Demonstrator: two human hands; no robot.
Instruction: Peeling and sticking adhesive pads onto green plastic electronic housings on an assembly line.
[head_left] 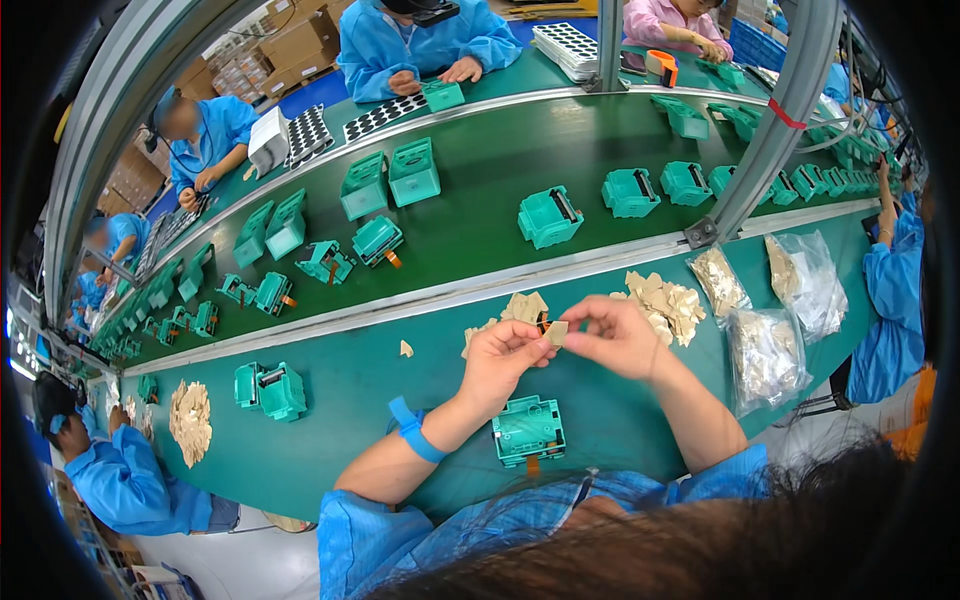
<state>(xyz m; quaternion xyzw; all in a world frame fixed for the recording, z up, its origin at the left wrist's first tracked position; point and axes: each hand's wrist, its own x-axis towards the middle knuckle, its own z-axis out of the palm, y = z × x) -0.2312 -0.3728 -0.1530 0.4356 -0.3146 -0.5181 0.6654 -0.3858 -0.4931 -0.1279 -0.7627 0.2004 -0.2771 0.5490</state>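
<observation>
My left hand (503,357) and my right hand (612,335) meet above the green bench, both pinching one small tan flat piece (555,331) with a dark and orange bit at its left end. A blue band (412,430) circles my left wrist. Below my hands a teal plastic housing (529,430) lies on the bench near the front edge, an orange tab sticking out under it. A heap of the same tan pieces (668,303) lies just past my right hand, and a smaller heap (521,309) sits behind my left hand.
Clear bags of tan pieces (770,350) lie at the right. Two teal housings (270,388) stand at my left. A dark green conveyor (480,215) carries several teal housings. Other people in blue coats work at both sides and across the line. A metal post (770,130) stands right.
</observation>
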